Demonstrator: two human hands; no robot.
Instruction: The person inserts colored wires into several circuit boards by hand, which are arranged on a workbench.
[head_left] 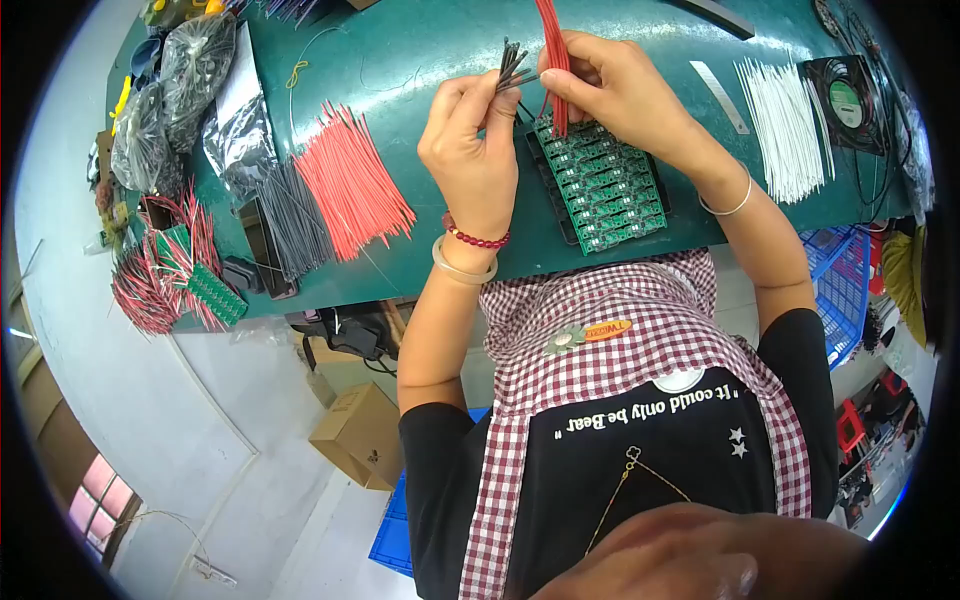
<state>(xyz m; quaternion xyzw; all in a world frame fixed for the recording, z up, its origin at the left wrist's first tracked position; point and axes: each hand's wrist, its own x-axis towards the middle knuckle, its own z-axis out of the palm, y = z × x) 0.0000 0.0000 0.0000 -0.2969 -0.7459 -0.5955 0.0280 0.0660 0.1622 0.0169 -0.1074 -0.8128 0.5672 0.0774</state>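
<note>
Beyond circuit boards (pixel 605 190), black wires (pixel 513 65) in left hand (pixel 471 145), red wires (pixel 551 32) in right hand (pixel 628 95)

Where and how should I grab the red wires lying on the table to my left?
Probably pinch the red wires mid-length, across the pile, coming from the right: they lie roughly parallel, with green tabletop along that edge, while dark gray wires lie against the left edge.

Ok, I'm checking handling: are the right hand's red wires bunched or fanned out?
Bunched: the red wires lie close together, pinched in the right hand.
</note>
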